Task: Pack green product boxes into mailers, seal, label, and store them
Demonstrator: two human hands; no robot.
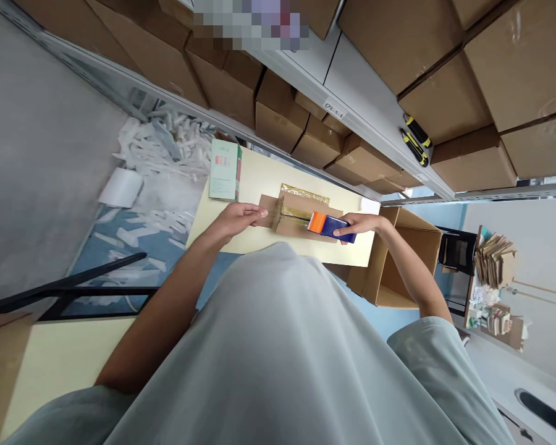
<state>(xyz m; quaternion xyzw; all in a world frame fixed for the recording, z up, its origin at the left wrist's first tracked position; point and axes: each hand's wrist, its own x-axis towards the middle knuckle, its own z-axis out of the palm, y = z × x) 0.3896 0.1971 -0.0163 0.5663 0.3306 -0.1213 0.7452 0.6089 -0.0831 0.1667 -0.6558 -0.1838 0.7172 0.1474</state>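
Observation:
On the cream table lies a small cardboard box with shiny gold tape along it and a brown flap sticking out at its left end. The thumb and fingers of my left hand are pressed together at that flap's outer edge. My right hand is wrapped round the handle of a blue and orange tool, whose orange end rests at the box's taped top. A strip of gold material shows just behind the box.
A pale green box stands at the back left of the table. A large open carton is beyond its right end. Shelves with cartons and two yellow-black cutters run behind. White scraps lie at left.

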